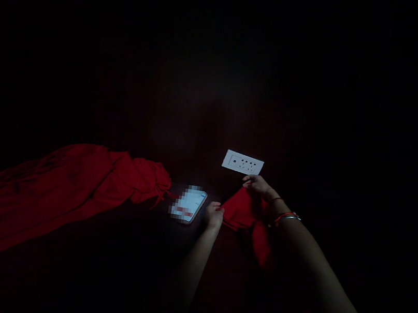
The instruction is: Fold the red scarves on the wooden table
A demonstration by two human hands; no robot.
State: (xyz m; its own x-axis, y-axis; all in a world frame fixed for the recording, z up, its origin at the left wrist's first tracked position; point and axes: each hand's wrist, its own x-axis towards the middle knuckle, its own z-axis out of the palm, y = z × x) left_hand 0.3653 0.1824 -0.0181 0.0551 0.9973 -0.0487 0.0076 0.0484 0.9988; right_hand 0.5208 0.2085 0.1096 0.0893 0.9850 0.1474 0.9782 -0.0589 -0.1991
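The scene is very dark. A small piece of red cloth (pixel 242 211) is held between both my hands. My left hand (pixel 214 215) is closed on the cloth's left edge, right beside a lit phone (pixel 188 204) lying flat. My right hand (pixel 259 186) grips the cloth's top corner, just below a white socket plate (pixel 243 162). Bangles (pixel 284 217) ring my right wrist. The cloth trails down under my right forearm.
A large red fabric (pixel 50 190) with a fringed end lies spread to the left, reaching almost to the phone. Everything else around is too dark to make out.
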